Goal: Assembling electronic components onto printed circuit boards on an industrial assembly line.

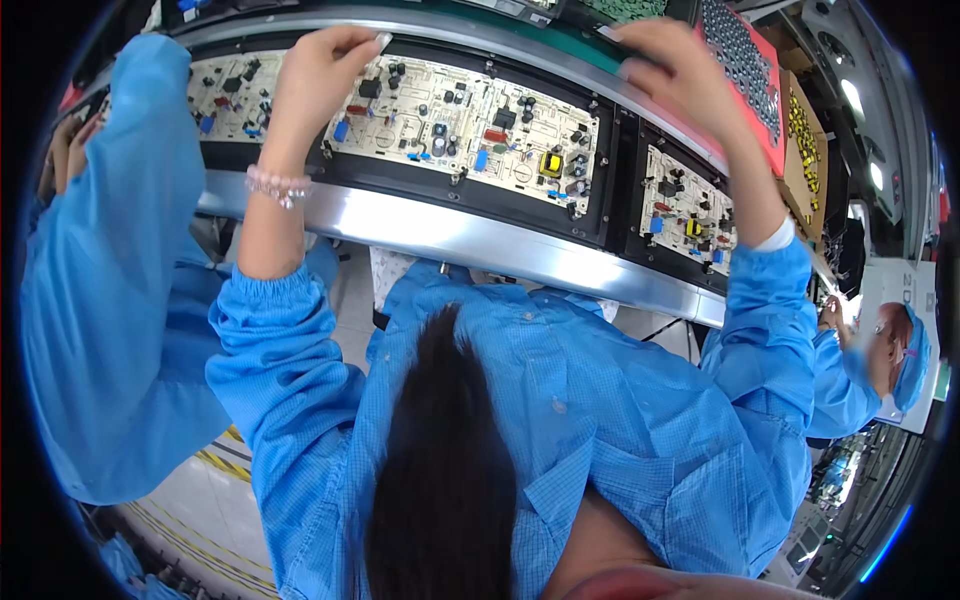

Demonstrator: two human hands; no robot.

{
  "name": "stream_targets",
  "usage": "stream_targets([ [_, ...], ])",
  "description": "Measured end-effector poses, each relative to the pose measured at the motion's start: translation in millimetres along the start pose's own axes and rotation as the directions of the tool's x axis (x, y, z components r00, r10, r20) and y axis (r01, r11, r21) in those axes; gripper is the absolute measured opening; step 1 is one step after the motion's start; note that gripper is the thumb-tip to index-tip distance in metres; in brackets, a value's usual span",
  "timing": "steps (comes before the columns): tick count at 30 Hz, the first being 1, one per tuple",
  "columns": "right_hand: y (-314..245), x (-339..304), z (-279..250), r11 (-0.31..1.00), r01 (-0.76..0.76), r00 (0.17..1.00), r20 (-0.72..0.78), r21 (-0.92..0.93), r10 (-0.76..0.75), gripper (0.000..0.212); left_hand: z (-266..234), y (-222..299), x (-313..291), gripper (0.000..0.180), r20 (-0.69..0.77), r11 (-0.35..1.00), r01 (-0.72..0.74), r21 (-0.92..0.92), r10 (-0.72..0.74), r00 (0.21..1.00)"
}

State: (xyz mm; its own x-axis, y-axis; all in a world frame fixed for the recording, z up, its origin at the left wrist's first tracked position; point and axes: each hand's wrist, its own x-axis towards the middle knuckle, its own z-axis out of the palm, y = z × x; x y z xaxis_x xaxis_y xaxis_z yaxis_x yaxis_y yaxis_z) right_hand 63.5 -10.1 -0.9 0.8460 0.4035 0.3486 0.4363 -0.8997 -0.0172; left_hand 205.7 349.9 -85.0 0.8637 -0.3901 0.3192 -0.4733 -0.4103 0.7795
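Observation:
My left hand is raised over the far edge of a black carrier with pale circuit boards. Its thumb and fingers are pinched together; what sits between them, if anything, is too small to make out. My right hand hovers farther right, above the green belt behind the carriers, its thumb and forefinger apart and slightly blurred. The boards bear capacitors, blue blocks and, on one, a yellow transformer. To the right, another carrier holds a smaller-looking board.
A red tray of small dark round parts and a cardboard box with yellow-and-black components stand at the right. A metal rail runs along the near side. Co-workers in blue sit at left and right.

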Motion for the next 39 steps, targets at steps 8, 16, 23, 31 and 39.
stream_targets([
  [8,246.5,-130.9,-3.4,0.696,-0.3,0.935,-0.057,-0.652,0.35,0.05,-17.5,-7.5,5.6,0.024,0.001,0.931,0.083,0.355,-0.089,0.996],
  [16,151.0,-98.0,-12.4,0.783,-0.49,0.857,-0.376,-0.383,0.353,0.046,-11.7,-9.4,8.6,0.022,0.05,0.848,0.13,0.514,-0.18,0.982],
  [23,68.9,-85.4,-17.0,0.802,-0.566,0.81,-0.309,-0.189,0.498,0.038,-6.2,-1.2,17.3,0.023,0.073,0.846,0.131,0.517,-0.197,0.978],
  [31,80.6,-72.4,-11.5,0.856,-0.49,0.837,-0.363,-0.166,0.409,0.024,-0.9,3.1,27.2,0.022,0.082,0.765,0.119,0.633,-0.219,0.972],
  [39,78.7,-58.7,-3.0,0.892,-0.411,0.826,-0.491,-0.187,0.278,0.023,-4.6,0.0,38.6,0.023,0.139,0.763,0.118,0.635,-0.264,0.954],
])
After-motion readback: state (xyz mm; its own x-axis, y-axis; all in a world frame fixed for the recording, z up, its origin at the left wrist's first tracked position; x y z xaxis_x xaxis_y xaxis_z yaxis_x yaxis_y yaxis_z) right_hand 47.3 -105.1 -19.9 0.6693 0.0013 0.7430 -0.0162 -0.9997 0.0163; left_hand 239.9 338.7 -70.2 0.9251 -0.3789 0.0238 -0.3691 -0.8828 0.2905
